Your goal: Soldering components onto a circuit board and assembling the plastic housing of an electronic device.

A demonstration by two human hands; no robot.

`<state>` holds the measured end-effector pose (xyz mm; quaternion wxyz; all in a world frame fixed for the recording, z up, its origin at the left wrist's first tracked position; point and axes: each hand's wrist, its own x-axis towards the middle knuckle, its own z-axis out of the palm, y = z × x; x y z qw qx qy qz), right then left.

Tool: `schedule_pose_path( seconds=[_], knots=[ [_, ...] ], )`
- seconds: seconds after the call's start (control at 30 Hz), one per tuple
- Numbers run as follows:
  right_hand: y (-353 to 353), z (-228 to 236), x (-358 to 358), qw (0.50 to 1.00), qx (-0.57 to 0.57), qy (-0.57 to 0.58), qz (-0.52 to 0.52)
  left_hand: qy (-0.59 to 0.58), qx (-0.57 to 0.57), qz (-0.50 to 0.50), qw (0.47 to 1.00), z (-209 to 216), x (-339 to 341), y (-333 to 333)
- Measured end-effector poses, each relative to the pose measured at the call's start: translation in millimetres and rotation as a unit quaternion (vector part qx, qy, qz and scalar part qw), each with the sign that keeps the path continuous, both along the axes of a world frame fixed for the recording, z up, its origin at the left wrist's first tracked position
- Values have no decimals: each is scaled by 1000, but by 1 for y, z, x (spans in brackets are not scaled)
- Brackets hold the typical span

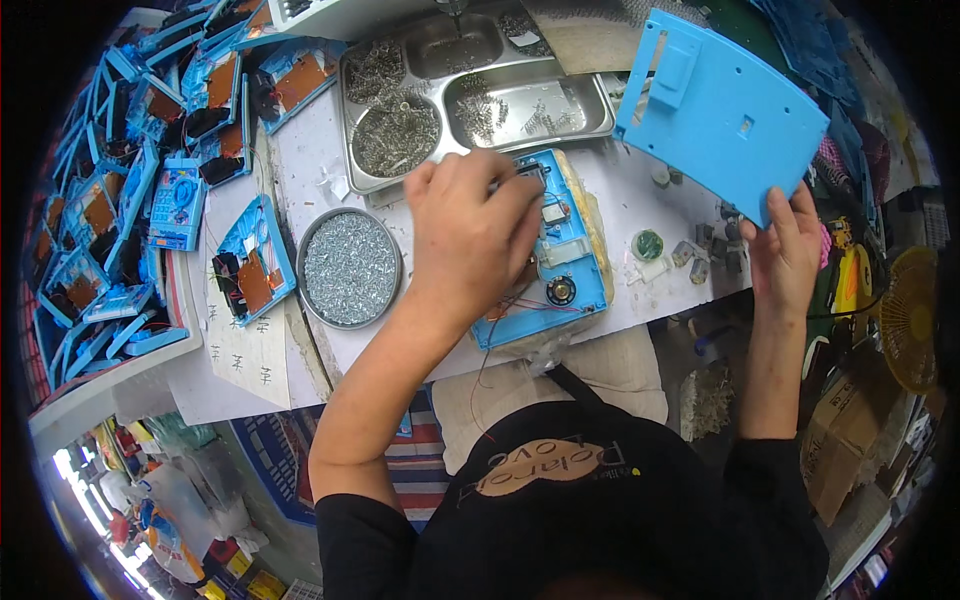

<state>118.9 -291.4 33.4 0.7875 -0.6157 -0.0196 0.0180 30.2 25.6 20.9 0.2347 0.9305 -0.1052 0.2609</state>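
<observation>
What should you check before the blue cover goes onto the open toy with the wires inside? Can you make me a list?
1. Blue cover held firmly: ok, the right hand grips its lower edge, lifted off the table.
2. Open blue case lying flat on the table: ok.
3. Left hand out of the way: not ok, it rests on the case.
4. Red wires tucked inside: not ok, some trail past the near edge.
5. Round speaker seated in the case: cannot tell.
6. Screws within reach: ok, a round tin of screws sits beside the left hand.
</observation>
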Motion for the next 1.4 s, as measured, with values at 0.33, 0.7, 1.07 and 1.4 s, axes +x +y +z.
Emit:
schedule_pose_path(
  seconds=[0.33, 0.7, 1.07, 1.4],
  knots=[
    [-34, -35, 61, 969, 142, 3, -202, 58, 142, -41, 987, -7, 24, -15],
    [-39, -55, 187, 938, 229, -23, -258, 44, 46, -79, 995, -8, 17, -10],
    [-15, -38, 209, 931, 241, 75, -264, 46, 12, -54, 997, -12, 11, -17],
    [-127, -38, 54, 955, 98, 59, -273, 40, -30, -38, 998, -23, 7, -11]
  ],
)
